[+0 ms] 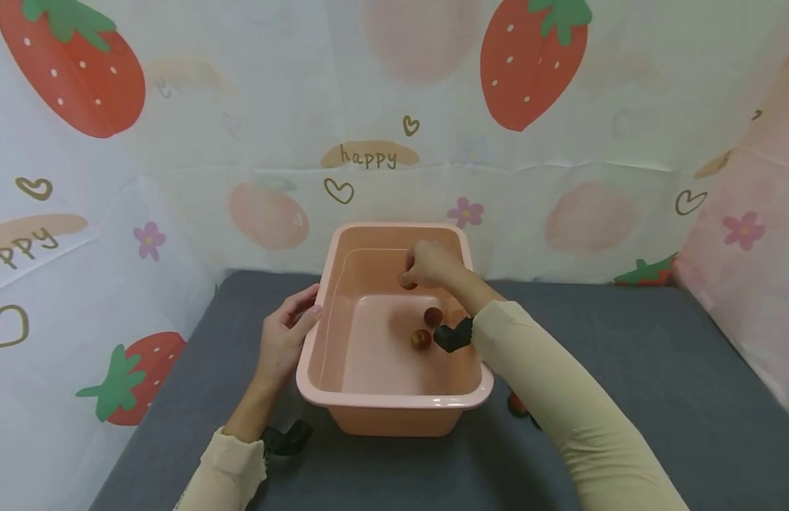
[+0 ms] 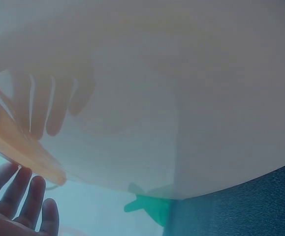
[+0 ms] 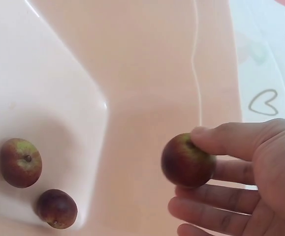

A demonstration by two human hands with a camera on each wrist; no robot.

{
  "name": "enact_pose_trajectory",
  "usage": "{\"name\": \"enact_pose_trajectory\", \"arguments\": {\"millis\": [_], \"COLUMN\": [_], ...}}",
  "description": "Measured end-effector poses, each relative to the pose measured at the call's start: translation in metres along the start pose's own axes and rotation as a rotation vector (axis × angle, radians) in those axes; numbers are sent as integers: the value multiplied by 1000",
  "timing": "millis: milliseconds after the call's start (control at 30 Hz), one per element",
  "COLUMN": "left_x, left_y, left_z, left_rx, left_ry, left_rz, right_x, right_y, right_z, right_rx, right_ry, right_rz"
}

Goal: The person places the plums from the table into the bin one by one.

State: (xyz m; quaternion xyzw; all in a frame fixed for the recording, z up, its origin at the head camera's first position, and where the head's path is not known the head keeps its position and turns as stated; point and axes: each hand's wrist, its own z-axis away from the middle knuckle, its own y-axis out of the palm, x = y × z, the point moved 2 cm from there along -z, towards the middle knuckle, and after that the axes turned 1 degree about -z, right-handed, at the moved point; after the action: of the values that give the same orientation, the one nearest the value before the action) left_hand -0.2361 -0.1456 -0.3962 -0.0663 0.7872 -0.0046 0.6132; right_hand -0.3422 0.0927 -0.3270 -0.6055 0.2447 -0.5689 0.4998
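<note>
A pink plastic basin [image 1: 394, 401] stands on the dark cloth. Over its far right part, my right hand [image 1: 433, 266] pinches a small red-green apple [image 3: 187, 160] between thumb and fingers, above the basin floor. Two more small apples lie inside: one with its stem showing [image 3: 21, 162], and a darker one [image 3: 57, 209]. At the basin's left side, my left hand [image 1: 289, 333] touches the rim with thumb and fingertips. In the left wrist view its fingers [image 2: 21, 196] look loosely extended beside the basin's rim; the thumb does not show clearly there.
On the cloth [image 1: 624, 369] right of the basin, a red apple [image 1: 517, 404] shows partly behind the right sleeve, with a dark bit beside it. A strawberry-printed curtain [image 1: 369, 106] hangs behind and along both sides. Dark straps sit on both wrists.
</note>
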Motion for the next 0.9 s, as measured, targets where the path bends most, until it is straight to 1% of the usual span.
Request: {"name": "enact_pose_trajectory", "arguments": {"millis": [133, 367, 633, 767, 900], "left_x": [0, 1, 0, 0, 1], "left_y": [-1, -2, -1, -1, -1], "left_z": [0, -1, 0, 0, -1], "left_rx": [3, 18, 19, 17, 16], "left_ry": [-1, 5, 6, 6, 11], "left_rz": [0, 4, 4, 2, 9], "right_x": [-1, -1, 1, 0, 0], "right_y": [2, 3, 4, 5, 5], "right_z": [-1, -1, 1, 0, 0], "right_rx": [27, 52, 89, 80, 75], "right_ry": [9, 11, 16, 15, 3], "right_rz": [50, 77, 101, 124, 118]}}
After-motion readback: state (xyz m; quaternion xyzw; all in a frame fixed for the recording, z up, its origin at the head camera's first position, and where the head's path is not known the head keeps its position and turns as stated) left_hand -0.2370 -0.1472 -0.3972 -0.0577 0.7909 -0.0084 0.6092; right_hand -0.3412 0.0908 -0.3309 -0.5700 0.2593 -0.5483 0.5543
